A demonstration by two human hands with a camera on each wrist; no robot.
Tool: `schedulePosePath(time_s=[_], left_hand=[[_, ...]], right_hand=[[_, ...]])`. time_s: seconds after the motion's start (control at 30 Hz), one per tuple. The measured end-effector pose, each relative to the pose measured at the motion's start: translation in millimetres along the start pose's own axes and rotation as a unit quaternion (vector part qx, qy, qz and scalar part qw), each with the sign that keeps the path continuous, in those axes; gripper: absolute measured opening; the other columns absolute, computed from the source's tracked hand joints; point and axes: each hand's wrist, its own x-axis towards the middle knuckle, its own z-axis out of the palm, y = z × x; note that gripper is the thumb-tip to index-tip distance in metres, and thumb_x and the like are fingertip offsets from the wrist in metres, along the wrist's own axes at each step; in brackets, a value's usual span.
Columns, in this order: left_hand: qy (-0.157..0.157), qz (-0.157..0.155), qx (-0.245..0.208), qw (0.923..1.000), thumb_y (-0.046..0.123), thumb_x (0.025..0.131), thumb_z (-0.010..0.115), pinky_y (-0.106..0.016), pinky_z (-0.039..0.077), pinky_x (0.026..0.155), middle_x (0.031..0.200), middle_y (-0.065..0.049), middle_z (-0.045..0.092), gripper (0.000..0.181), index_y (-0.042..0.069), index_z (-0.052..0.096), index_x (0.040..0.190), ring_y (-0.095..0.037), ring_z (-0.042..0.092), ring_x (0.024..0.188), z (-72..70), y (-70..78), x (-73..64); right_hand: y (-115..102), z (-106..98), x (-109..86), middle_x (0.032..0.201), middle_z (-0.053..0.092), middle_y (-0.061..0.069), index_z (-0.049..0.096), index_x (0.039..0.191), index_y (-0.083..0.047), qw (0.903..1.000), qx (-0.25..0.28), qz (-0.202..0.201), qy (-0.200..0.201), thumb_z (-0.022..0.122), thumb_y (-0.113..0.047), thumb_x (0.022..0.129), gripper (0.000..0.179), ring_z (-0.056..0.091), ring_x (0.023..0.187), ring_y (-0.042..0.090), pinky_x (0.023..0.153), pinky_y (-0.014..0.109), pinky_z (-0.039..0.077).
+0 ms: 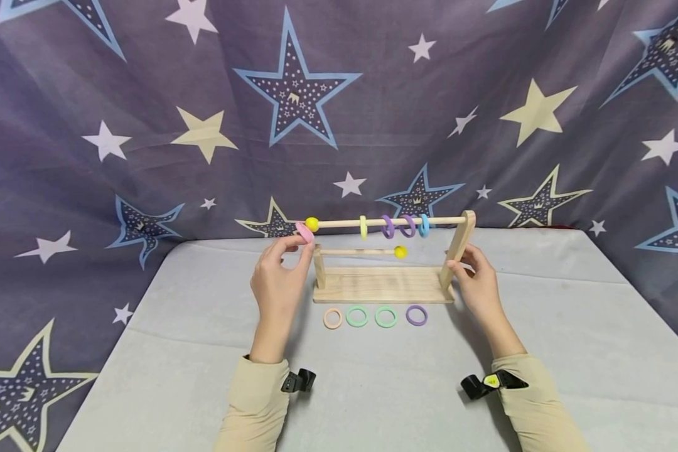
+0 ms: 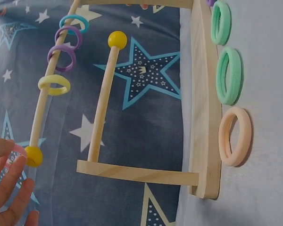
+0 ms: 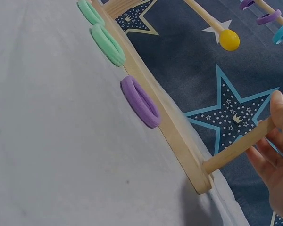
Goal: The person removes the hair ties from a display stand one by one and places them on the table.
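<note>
My left hand (image 1: 275, 282) pinches a pink hair tie (image 1: 304, 233) between thumb and fingers, right at the yellow ball (image 1: 312, 224) on the upper rod's left end. The rod (image 1: 339, 223) belongs to a wooden stand (image 1: 384, 285). On it hang a yellow hair tie (image 1: 363, 227), two purple ones and a blue hair tie (image 2: 86, 26). My right hand (image 1: 479, 285) grips the stand's tall right post (image 1: 459, 248), thumb on the near side. The lower rod (image 1: 356, 252) is bare and ends in another yellow ball (image 1: 400, 252).
In front of the stand's base lie a peach hair tie (image 2: 244, 136), two mint green ones and a purple hair tie (image 3: 140, 101) in a row. The stand is on a table with a light grey cloth (image 1: 373, 389). A star-patterned curtain (image 1: 203, 188) hangs behind it.
</note>
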Motion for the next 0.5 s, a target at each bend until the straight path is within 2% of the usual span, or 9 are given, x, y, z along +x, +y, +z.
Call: schedulePosePath(time_s=[0.27,0.5], left_hand=[[0.000,0.038,-0.006,0.9993,0.026,0.085,0.078,-0.046,0.048,0.067,0.087,-0.004,0.072,0.013,0.016,0.076,0.093,-0.022,0.066,0.085,1.3,5.9,-2.8],[-0.009,0.062,-0.004,0.9980,0.028,0.087,0.077,-0.041,0.049,0.068,0.087,0.001,0.072,0.012,0.017,0.076,0.092,-0.017,0.065,0.085,3.3,9.9,-5.2]], right_hand=[[0,0,-0.1,0.121,0.063,0.023,0.052,0.134,0.005,1.0000,-0.005,0.008,-0.001,0.064,-0.008,0.096,0.042,0.053,0.099,-0.004,0.086,0.014,0.043],[-10,0,-2.4,0.123,0.062,0.026,0.051,0.134,0.006,0.9998,-0.008,0.016,-0.003,0.062,-0.003,0.096,0.040,0.052,0.098,-0.003,0.086,0.015,0.042]])
